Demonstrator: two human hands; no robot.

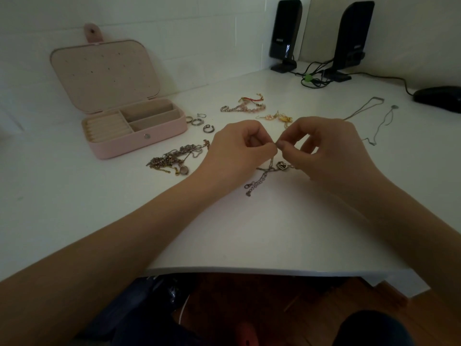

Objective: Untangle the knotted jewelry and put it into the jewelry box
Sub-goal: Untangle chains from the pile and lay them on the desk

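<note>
Grip, left: the left hand (239, 146) had thumb and forefinger curled tight, pinching the silver chain (262, 176) at its top.
Grip, right: the right hand (324, 146) pinched the same chain just beside the left grip, fingertips almost touching.
Chain: it hung from both pinches down to the worktop (249, 233), its clasp end trailing toward the near edge, a small heart charm (282, 166) lying under the right hand.
Open room: bare worktop ran from the chain to the near edge, between the forearms.
Tangle: a knotted heap of chains (174, 158) lay just left of the left hand.
Rings: a few rings (198, 121) sat between the heap and the box.
Jewelry box: the pink jewelry box (134, 136) stood open toward the far left, lid up against the wall.
Bracelets: a beaded bracelet (244, 106) and a gold piece (279, 118) lay beyond the hands.
Right side: two thin necklaces (374, 113) stretched toward the right edge.
Far right corner: two speakers (287, 33), cables and a mouse (439, 97).
</note>
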